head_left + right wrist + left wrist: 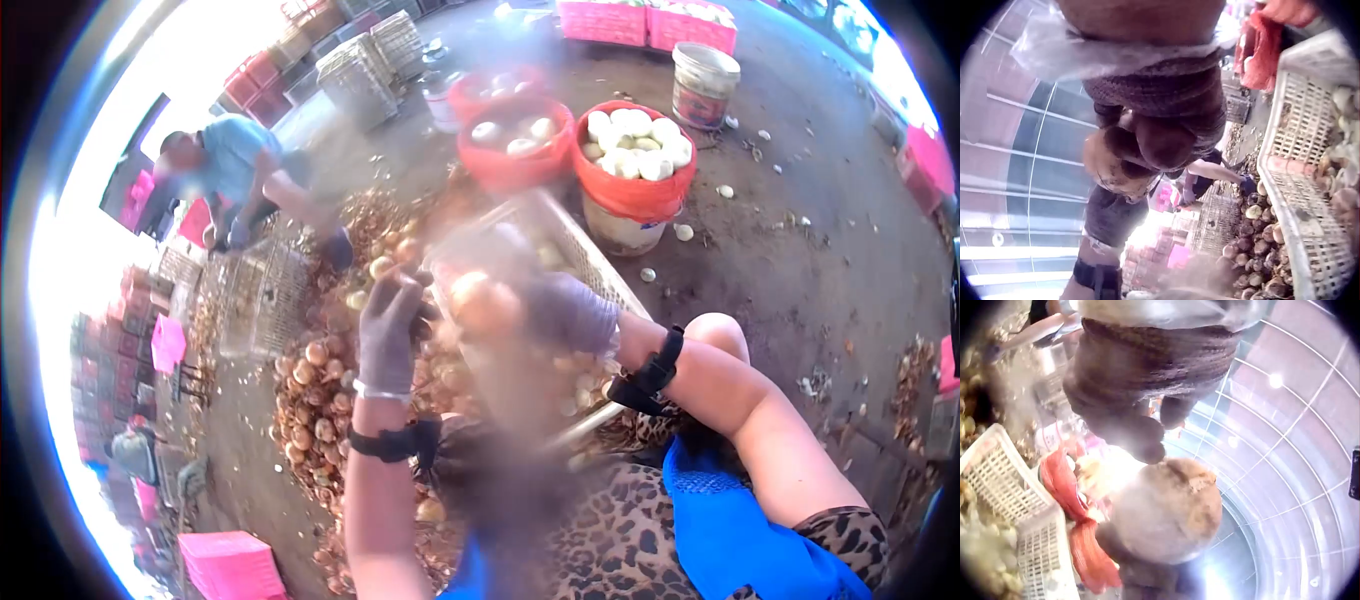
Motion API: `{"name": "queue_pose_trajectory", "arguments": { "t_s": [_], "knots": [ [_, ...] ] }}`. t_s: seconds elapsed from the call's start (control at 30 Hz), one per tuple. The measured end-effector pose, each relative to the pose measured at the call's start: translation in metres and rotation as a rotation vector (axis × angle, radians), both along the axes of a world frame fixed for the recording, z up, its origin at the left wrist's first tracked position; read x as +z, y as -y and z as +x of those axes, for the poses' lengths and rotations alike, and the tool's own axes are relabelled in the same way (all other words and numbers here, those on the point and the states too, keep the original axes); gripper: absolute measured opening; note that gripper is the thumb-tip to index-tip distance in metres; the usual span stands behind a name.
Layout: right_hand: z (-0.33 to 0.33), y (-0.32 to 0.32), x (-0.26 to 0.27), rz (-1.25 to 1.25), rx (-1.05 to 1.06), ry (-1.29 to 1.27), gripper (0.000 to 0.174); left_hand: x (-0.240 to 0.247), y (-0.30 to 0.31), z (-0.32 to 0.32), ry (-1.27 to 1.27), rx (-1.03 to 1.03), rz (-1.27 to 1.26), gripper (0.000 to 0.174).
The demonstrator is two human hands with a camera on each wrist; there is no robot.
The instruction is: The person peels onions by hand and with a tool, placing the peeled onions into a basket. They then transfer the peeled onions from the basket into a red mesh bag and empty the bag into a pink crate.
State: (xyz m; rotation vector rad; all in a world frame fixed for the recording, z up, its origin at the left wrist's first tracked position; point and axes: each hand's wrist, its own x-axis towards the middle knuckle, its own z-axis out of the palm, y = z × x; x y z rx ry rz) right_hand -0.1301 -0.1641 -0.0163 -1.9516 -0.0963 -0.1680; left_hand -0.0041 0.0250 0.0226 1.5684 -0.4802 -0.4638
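Observation:
A brown-skinned onion is gripped by the gloved right hand, over the crate. The right wrist view shows that hand with its fingers curled round the onion. My gloved left hand is raised beside it, fingers bent. In the left wrist view the left hand has its fingertips close above the onion; whether they touch it or pinch something small is unclear. Below the onion in the right wrist view is the left hand. Blur covers part of the head view.
Unpeeled onions lie heaped left of the crate. Beyond it stand a red-lined bucket of pale peeled onions, another red container and a white bucket. Another person bends near a second crate. Pink crates stand around.

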Motion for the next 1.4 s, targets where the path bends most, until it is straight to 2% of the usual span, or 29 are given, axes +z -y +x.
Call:
{"name": "queue_pose_trajectory", "arguments": {
  "t_s": [0.03, 0.1, 0.13, 0.17, 0.2, 0.23, 0.3, 0.33, 0.37, 0.4, 0.43, 0.5, 0.6, 0.67, 0.87, 0.97, 1.07, 1.2, 1.27, 1.3, 1.33, 1.37, 1.4],
  "knots": [
    [-0.006, 0.01, -0.002, -0.178, -0.051, 0.04, 0.036, -0.006, 0.011, -0.009, 0.093, -0.065, -0.028, 0.053],
    [-0.014, 0.023, -0.008, -0.383, -0.142, 0.061, 0.028, -0.01, 0.039, -0.046, -0.004, -0.165, -0.208, 0.054],
    [-0.018, 0.028, -0.011, -0.409, -0.176, 0.056, 0.025, -0.041, 0.047, -0.051, 0.095, -0.192, -0.264, 0.06],
    [-0.02, 0.032, -0.015, -0.399, -0.203, 0.05, 0.023, -0.04, 0.061, -0.069, 0.064, -0.123, -0.228, 0.073],
    [-0.02, 0.036, -0.018, -0.273, -0.209, 0.021, 0.021, -0.035, 0.071, -0.086, 0.033, -0.05, -0.193, 0.094],
    [-0.021, 0.041, -0.021, -0.146, -0.22, -0.005, 0.019, -0.032, 0.075, -0.092, -0.039, -0.089, -0.239, 0.09],
    [-0.02, 0.046, -0.03, -0.091, -0.313, -0.019, 0.016, -0.041, 0.074, -0.085, -0.204, -0.143, -0.381, 0.086],
    [-0.017, 0.05, -0.035, -0.169, -0.402, -0.001, 0.014, -0.048, 0.072, -0.077, -0.281, -0.168, -0.456, 0.084],
    [-0.017, 0.051, -0.04, -0.309, -0.405, 0.104, 0.013, -0.064, 0.067, -0.064, -0.295, -0.132, -0.473, 0.076],
    [-0.017, 0.053, -0.044, -0.453, -0.423, 0.211, 0.012, -0.066, 0.062, -0.058, -0.317, -0.151, -0.493, 0.075],
    [-0.025, 0.049, -0.042, -0.651, -0.355, 0.405, 0.012, -0.069, 0.057, -0.053, -0.344, -0.17, -0.511, 0.075],
    [-0.039, 0.039, -0.029, -0.322, -0.171, 0.173, 0.015, -0.071, 0.057, -0.05, -0.345, -0.15, -0.534, 0.071],
    [-0.041, 0.031, -0.034, -0.374, -0.11, 0.037, 0.017, -0.067, 0.055, -0.047, -0.216, -0.142, -0.468, 0.067],
    [-0.04, 0.03, -0.031, -0.289, -0.078, -0.038, 0.019, -0.066, 0.057, -0.049, -0.22, -0.123, -0.511, 0.066],
    [-0.033, 0.026, -0.029, -0.304, -0.014, -0.124, 0.019, -0.068, 0.047, -0.043, -0.101, -0.08, -0.441, 0.074],
    [-0.033, 0.026, -0.022, -0.38, -0.01, -0.245, 0.02, -0.053, 0.049, -0.052, 0.129, 0.036, -0.267, 0.077],
    [-0.028, 0.025, -0.008, -0.509, -0.011, -0.392, 0.021, -0.064, 0.042, -0.046, 0.02, -0.006, -0.297, 0.076],
    [-0.027, 0.031, 0.008, -0.687, 0.063, -0.468, 0.022, -0.081, 0.041, -0.051, -0.6, -0.177, -0.568, 0.072],
    [-0.027, 0.033, -0.003, -0.691, -0.049, -0.403, 0.02, -0.084, 0.046, -0.053, -0.308, -0.048, -0.389, 0.071],
    [-0.028, 0.034, -0.01, -0.692, -0.11, -0.373, 0.02, -0.079, 0.052, -0.054, -0.078, 0.001, -0.338, 0.07],
    [-0.028, 0.036, -0.015, -0.69, -0.084, -0.381, 0.02, -0.075, 0.057, -0.056, 0.149, 0.049, -0.289, 0.068],
    [-0.027, 0.038, -0.019, -0.694, -0.051, -0.385, 0.02, -0.074, 0.057, -0.058, 0.134, 0.044, -0.251, 0.073],
    [-0.024, 0.04, -0.02, -0.703, -0.016, -0.385, 0.02, -0.074, 0.058, -0.059, -0.074, -0.046, -0.331, 0.076]
  ]
}}
